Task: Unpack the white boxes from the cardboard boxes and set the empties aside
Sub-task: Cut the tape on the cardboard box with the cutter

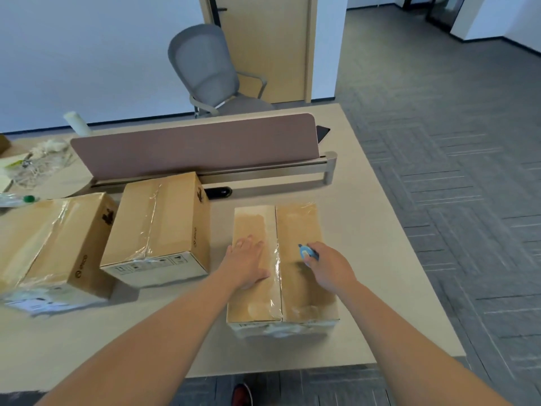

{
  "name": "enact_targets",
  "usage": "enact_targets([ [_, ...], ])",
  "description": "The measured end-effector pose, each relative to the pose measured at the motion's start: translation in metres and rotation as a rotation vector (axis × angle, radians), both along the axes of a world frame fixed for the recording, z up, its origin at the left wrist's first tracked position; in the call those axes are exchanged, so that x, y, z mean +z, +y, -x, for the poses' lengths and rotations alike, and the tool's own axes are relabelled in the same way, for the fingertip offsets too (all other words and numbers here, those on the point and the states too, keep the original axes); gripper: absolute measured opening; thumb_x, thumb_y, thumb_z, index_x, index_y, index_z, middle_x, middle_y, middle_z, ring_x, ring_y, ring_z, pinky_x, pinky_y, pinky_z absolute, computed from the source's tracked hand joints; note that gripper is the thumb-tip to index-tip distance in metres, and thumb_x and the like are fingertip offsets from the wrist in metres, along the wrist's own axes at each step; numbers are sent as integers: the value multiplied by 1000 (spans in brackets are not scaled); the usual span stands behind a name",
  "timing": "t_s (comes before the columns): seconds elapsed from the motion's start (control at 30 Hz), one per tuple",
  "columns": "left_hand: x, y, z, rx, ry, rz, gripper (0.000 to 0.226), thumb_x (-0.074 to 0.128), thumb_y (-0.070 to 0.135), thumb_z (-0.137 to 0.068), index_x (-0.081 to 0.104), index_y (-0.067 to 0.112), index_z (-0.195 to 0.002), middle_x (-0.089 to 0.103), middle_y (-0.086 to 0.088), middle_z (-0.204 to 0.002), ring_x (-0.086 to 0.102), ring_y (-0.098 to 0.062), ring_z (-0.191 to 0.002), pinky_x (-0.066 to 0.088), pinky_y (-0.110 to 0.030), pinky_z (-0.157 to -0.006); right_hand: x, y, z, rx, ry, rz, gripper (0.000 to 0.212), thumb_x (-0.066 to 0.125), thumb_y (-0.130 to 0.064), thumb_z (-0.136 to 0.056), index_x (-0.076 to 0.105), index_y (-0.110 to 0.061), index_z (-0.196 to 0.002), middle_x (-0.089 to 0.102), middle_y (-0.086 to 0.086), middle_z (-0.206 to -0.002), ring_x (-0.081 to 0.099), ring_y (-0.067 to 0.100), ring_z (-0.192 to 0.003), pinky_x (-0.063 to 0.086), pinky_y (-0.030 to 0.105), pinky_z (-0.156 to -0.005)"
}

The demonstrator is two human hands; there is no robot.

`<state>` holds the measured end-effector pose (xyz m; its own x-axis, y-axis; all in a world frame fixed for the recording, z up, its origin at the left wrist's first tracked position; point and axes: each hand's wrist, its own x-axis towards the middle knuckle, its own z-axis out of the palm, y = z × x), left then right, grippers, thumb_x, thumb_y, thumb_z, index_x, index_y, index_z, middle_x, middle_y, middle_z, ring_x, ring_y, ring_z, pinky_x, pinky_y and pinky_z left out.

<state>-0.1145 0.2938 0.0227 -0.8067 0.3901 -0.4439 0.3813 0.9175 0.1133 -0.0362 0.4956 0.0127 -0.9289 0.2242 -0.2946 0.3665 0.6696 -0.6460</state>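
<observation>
My left hand (248, 260) presses flat on the stiff, tape-slick cardboard box (281, 268); my right hand (328, 266) grips a blue cutter (307, 252); best opened along the centre seam.

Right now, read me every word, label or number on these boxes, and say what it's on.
Nothing reads clearly.
Left cardboard box: round logo and short word on its side, blurred.
Middle cardboard box: same mark on its right side, front label too small.
Near cardboard box: front label blurred.
Blue cutter in the right hand: no legible text.
</observation>
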Motion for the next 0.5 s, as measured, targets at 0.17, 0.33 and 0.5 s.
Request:
enact_targets([
  [0.17,7,-7,5,87,-28,-113,80,63,47,-90,24,15,-152,5,-16,-162,10,-33,-150,16,-43,-120,5,-10,2,-62,17,3,24,46,-37,-103,58,-15,-101,62,4,-88,56,21,-77,45,35,-69],
  [0.33,9,-25,31,74,-6,-199,73,61,41,-93,27,13,-151,12,-14,-161,17,-32,-148,25,-43,-119,12,-36,14,-115,33,-27,28,49,-37,-102,53,-14,-87,55,0,-74,46,17,-63,34,30,-56],
  [0.5,6,-37,63,41,-23,-276,61,62,43,-90,43,11,-138,38,-12,-147,33,-30,-138,32,-42,-114,11,-54,38,-241,-7,-10,28,53,-34,-100,53,-12,-83,62,4,-77,59,25,-67,48,37,-61],
])
